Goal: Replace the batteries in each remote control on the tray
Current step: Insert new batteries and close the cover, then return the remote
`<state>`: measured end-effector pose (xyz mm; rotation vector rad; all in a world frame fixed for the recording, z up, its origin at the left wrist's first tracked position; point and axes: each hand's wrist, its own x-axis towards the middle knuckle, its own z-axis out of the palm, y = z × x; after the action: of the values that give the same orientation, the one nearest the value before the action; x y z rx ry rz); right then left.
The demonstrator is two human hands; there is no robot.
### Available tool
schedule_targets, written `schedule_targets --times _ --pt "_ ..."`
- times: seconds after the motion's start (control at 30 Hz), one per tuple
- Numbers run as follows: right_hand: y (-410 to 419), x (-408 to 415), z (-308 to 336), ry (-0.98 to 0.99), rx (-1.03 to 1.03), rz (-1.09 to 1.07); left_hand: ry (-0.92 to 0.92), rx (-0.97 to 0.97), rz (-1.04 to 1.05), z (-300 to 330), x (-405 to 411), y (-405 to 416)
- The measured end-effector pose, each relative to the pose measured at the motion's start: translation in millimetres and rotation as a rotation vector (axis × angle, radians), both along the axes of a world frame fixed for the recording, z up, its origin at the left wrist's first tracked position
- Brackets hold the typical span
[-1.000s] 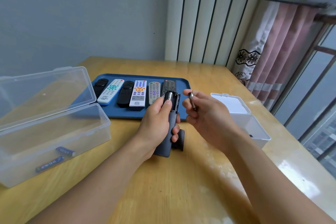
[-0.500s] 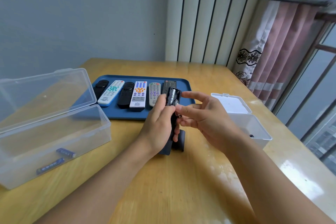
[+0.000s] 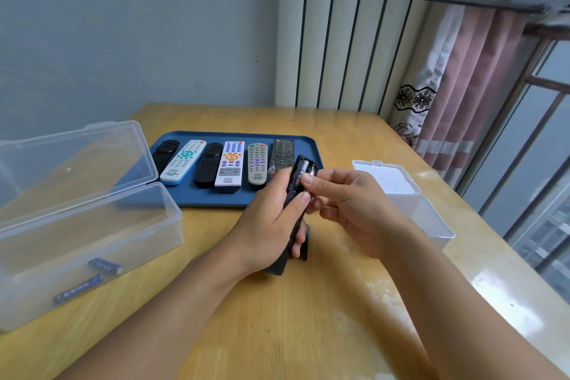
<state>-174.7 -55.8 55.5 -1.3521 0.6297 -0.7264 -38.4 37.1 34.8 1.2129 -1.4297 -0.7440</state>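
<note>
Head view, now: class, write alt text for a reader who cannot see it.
The left hand holds a dark remote with its battery bay open while the right hand presses in a battery. Behind, six remotes lie on a blue tray.

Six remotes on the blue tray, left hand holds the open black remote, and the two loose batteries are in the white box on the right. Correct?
Not quite. The head view shows the two loose batteries in the clear box on the left, not the white box. The rest holds: six remotes on the tray, left hand holding the open black remote.
</note>
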Motion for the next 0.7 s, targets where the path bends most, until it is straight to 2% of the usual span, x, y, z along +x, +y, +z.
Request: schedule_targets --times 0.23,0.4,0.47,0.53,0.6,0.7 --pt "2.4 12.7 -8.3 -0.182 -0.080 -0.086 0.158 0.049 -0.026 -1.0 6.2 -3.5" --pt "2.4 21.7 -16.3 -0.122 -0.136 -0.175 0.203 0.099 0.049 -3.2 10.9 -9.1" --pt "0.2 20.2 -15.0 0.003 -0.234 -0.251 0.299 0.127 0.126 -1.2 14.8 -12.2" --pt "-2.9 14.0 -13.3 0.286 -0.514 -0.241 0.400 0.163 0.180 0.7 20.9 -13.9" --pt "-1.6 7.0 -12.0 0.607 -0.770 -0.068 0.446 0.215 0.225 0.0 25.4 -13.6" --pt "-0.9 0.7 -8.7 0.861 -0.820 0.146 0.425 0.272 0.275 -3.0 27.0 -13.5"
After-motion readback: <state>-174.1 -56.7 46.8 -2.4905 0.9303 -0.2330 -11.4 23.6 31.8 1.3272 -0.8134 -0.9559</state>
